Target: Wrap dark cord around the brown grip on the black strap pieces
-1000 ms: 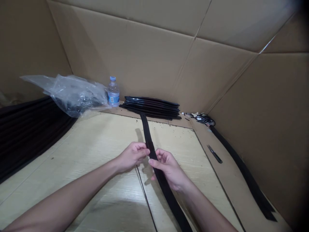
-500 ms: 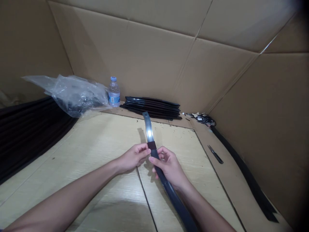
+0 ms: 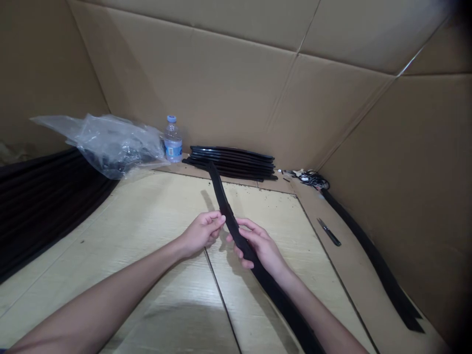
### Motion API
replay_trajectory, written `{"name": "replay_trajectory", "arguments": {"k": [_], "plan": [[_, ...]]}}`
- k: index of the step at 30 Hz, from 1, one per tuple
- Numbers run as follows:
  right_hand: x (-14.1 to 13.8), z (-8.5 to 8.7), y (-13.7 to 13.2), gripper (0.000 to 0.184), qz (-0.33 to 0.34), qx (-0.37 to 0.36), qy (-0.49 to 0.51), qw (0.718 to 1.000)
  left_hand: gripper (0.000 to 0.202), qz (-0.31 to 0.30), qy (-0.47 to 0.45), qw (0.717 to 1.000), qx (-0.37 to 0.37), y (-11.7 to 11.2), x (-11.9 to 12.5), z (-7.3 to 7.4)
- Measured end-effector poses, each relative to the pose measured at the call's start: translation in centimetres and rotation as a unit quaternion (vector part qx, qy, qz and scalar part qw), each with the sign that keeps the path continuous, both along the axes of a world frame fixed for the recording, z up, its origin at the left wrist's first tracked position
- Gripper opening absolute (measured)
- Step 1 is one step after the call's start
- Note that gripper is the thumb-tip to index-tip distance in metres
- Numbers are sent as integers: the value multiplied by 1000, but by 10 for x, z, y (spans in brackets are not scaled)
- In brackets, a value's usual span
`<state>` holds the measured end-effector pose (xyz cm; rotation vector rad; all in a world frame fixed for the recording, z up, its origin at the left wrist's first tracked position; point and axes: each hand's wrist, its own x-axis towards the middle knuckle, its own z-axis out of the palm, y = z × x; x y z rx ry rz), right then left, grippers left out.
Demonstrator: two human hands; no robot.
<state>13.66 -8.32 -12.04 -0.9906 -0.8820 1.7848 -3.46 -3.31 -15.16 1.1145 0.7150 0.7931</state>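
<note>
In the head view, a long, narrow, matt black strip [image 3: 271, 285] is held above the pale wooden table [image 3: 165, 196], its left edge pinched by the left hand [image 3: 204, 232] and its body cradled lower down by the curled right hand [image 3: 260, 248]. For good handling, the support is best borne by the right hand, while only light pressure is applied with the left so that the strip is not twisted. Its far end is seen against the low stack of glossy black strips [image 3: 232, 162], contact being impossible to judge, so forward pushes should be avoided. Sideways swings are best confined between the dark ridged bundle [image 3: 47, 201] at left and the small black-handled blade [image 3: 329, 232] at right; beyond, movement is bounded by the brown cardboard wall [image 3: 236, 93].
</note>
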Motion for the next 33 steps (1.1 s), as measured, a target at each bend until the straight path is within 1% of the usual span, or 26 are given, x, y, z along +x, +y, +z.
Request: {"name": "replay_trajectory", "arguments": {"k": [5, 9, 11, 14, 19, 23, 26, 29, 33], "plan": [[-3, -7, 0, 42, -7, -14, -7, 1000, 35, 0, 15, 1000, 2, 2, 0, -7], [-6, -11, -5, 44, -31, -16, -33, 999, 41, -14, 26, 1000, -8, 2, 0, -6], [-7, -12, -6, 40, -46, -7, -48, 998, 43, -28, 28, 999, -11, 3, -1, -6], [-8, -12, -6, 33, -40, 10, -65, 997, 45, -38, 24, 999, -15, 6, -1, -7], [-12, -8, -5, 30, -44, 27, -78, 996, 42, -54, 15, 998, -7, 8, -3, -9], [-14, -9, -5, 29, -33, 52, -77, 995, 45, -61, 0, 998, -7, 8, -3, -8], [-14, -10, -4, 32, -51, 60, -67, 995, 48, -57, -6, 998, -8, 11, 0, -9], [-10, -11, -3, 40, -66, 62, -60, 994, 47, -41, -11, 999, 2, 17, 2, -10], [-3, -14, 0, 49, -25, 57, -48, 997, 49, -29, -12, 999, -3, 29, 3, -9]]}}
